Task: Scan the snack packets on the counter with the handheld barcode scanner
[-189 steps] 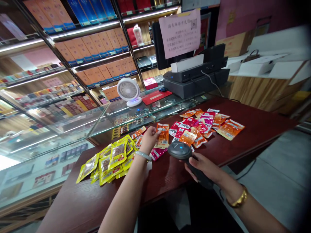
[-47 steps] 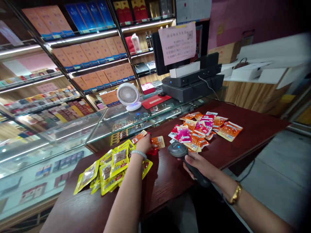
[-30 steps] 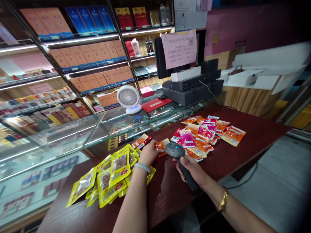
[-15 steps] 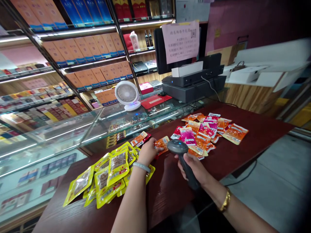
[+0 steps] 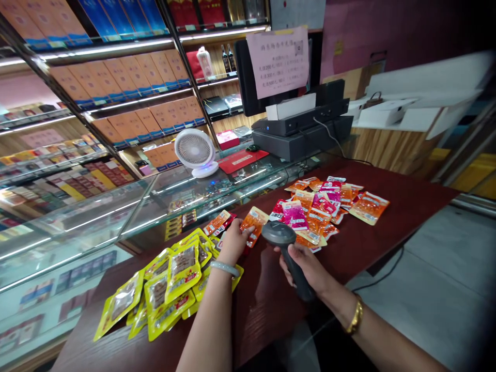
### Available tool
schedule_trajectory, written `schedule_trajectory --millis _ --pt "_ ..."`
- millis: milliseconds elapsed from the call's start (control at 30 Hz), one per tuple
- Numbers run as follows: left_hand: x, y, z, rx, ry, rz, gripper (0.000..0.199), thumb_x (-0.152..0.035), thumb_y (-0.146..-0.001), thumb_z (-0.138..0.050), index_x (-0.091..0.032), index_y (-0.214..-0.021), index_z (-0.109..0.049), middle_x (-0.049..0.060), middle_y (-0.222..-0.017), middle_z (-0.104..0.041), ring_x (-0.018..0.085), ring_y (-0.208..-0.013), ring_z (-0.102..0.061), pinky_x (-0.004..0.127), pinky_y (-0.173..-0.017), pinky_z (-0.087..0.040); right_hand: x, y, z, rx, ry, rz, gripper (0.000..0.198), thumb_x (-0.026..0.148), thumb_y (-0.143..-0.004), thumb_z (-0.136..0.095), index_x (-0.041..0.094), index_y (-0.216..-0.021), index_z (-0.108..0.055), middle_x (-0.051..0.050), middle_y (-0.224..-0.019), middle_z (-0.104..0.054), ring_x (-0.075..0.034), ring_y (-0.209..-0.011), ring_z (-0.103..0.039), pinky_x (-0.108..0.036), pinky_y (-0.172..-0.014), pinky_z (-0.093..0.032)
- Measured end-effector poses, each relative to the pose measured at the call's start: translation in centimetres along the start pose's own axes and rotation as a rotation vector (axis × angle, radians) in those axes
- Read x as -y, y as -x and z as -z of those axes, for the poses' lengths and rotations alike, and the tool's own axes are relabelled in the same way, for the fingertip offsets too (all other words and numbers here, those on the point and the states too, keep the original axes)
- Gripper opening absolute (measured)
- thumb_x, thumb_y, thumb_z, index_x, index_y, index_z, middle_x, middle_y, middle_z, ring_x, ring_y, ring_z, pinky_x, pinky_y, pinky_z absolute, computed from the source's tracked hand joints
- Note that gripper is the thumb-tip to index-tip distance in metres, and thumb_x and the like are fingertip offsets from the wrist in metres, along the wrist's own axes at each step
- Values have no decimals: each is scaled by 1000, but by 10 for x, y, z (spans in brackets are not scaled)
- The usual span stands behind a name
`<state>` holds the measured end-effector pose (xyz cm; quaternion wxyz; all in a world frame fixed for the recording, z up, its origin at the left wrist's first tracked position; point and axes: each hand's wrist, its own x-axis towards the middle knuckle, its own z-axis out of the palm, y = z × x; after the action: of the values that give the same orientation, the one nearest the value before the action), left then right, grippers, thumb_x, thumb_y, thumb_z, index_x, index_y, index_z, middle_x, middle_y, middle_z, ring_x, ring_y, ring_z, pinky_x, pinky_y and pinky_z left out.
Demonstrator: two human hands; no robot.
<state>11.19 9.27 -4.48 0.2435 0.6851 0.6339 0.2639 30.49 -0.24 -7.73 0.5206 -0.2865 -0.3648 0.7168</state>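
Observation:
My right hand (image 5: 306,266) is wrapped round the handle of a dark grey barcode scanner (image 5: 279,235), its head turned toward my left hand. With my left hand (image 5: 234,242) I pinch the lower left edge of an orange snack packet (image 5: 254,223), which is tilted up off the counter. Just behind that hand lie a few red and orange packets (image 5: 218,221). A heap of yellow snack packets (image 5: 170,289) spreads to the left of my left forearm. Beyond the scanner sits a pile of orange, red and pink packets (image 5: 320,209).
The dark red wooden counter (image 5: 406,194) carries all the packets. Behind it stands a glass display case (image 5: 155,217) with a white fan (image 5: 196,152), a red mat (image 5: 243,161) and a monitor (image 5: 242,77) above a cash drawer (image 5: 275,142). Shelves of boxes (image 5: 120,77) line the back.
The orange packet in my left hand has been raised and turned more upright beside the scanner head. My right hand keeps its hold on the scanner. The whole view has shifted slightly.

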Motion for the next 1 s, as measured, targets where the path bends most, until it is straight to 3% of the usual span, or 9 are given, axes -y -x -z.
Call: schedule_trajectory --millis 100,167,267,367,467,600,733,833,1000 --pt "-12 4 -8 214 294 -143 51 -29 -88 -53 -20 -137 -45 10 -109 -68 17 -93 -65 30 -83 -50 1 1 -1 11 13 -4 52 64 -77 -63 16 -95 -59 5 -53 -54 -7 -34 -46 -18 -33 -39" --pt "-13 4 -4 253 283 -206 61 -21 -85 -56 -23 -143 -39 10 -125 -62 18 -112 -59 31 -94 -47 2 2 -2 12 16 -10 51 64 -77 -63 16 -94 -58 5 -53 -54 -7 -34 -46 -18 -33 -38" --pt "0 3 16 121 -122 -178 56 -18 -81 -60 -22 -136 -51 11 -132 -58 23 -123 -51 35 -104 -39 3 4 -2 5 -1 -13 50 63 -77 -64 16 -95 -58 6 -54 -54 -8 -35 -48 -18 -33 -40" --pt "19 4 41 102 -570 -60 48 -30 -74 -69 -25 -122 -63 13 -124 -60 31 -120 -51 45 -104 -36 5 4 -2 2 -3 -19 49 61 -78 -64 16 -97 -59 5 -56 -55 -8 -36 -48 -18 -33 -40" --pt "29 7 52 110 -738 21 55 -47 -67 -73 -31 -118 -62 12 -124 -57 37 -121 -47 53 -99 -35 5 4 -3 10 1 -23 48 60 -79 -64 15 -97 -60 5 -56 -55 -7 -36 -48 -18 -33 -39" --pt "26 8 46 112 -752 41 53 -57 -69 -68 -26 -111 -62 14 -127 -54 36 -121 -45 53 -98 -34 5 3 -1 13 -8 -35 49 60 -79 -63 16 -98 -61 5 -57 -56 -8 -37 -49 -18 -33 -39" --pt "23 6 39 97 -751 44 67 -61 -67 -68 -24 -121 -56 16 -126 -55 36 -122 -45 53 -100 -32 5 3 0 14 -15 -70 50 62 -79 -63 16 -99 -60 4 -57 -56 -8 -37 -49 -18 -34 -39" --pt "21 4 37 72 -771 22 63 -62 -66 -69 -20 -112 -60 17 -121 -57 38 -119 -47 52 -99 -33 6 3 0 33 -28 -89 51 62 -79 -62 16 -99 -60 4 -58 -56 -7 -37 -49 -18 -35 -39" --pt "9 2 31 28 -606 -15 50 -49 -76 -67 -20 -114 -54 13 -110 -64 28 -106 -59 35 -88 -40 5 2 -1 36 -19 -125 52 64 -76 -64 16 -95 -58 4 -56 -56 -7 -36 -49 -18 -34 -39"
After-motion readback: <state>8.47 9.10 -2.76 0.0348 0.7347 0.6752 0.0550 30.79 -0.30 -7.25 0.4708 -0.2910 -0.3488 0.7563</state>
